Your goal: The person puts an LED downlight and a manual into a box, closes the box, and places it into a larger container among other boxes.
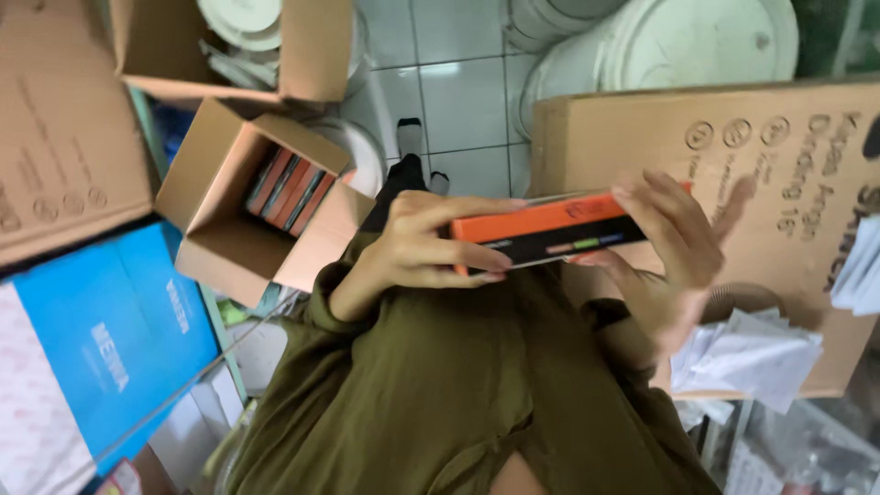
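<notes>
An orange and black flat product box [550, 229] is held level in front of my chest by both hands. My left hand [426, 243] grips its left end with fingers curled over the front. At its right end, my right hand [674, 252] has its fingers wrapped over the top edge. Olive green sleeves cover both arms. An open cardboard box [220, 238] to the left holds several similar orange boxes [289, 188] standing on edge.
A large brown carton [797, 147] lies at the right with white folded papers [747, 353] on it. White plastic buckets [678, 41] stand on the white tiled floor behind. Another open carton [229, 46] and a blue carton [110, 339] sit at the left.
</notes>
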